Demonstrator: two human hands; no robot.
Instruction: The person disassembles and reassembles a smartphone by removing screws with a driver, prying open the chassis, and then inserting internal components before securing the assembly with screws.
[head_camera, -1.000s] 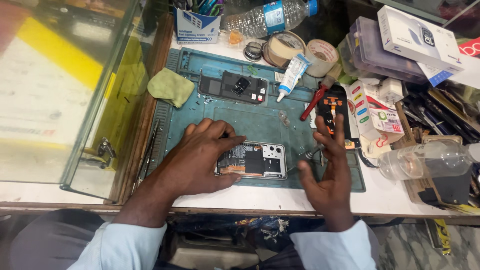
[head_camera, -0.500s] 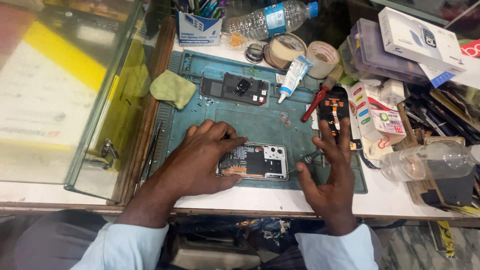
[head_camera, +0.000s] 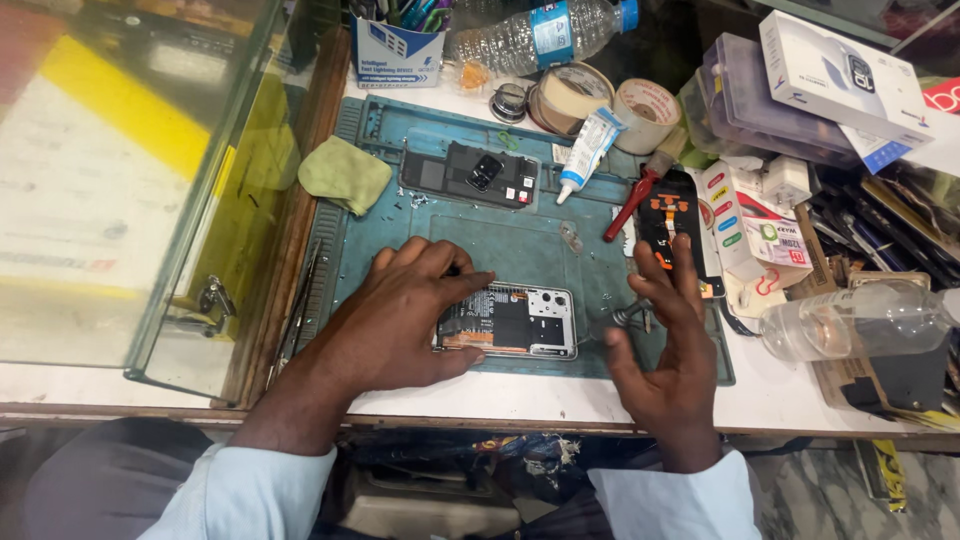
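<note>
Now left hand (head_camera: 400, 315) on opened phone (head_camera: 508, 322).

Both bare hands emerge from light blue shirt sleeves (head_camera: 250, 495)

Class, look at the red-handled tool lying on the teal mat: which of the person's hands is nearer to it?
Right. The right hand has its fingertips just below the red-handled tool, not touching it. The left hand rests on the opened phone, farther to the left.
</note>
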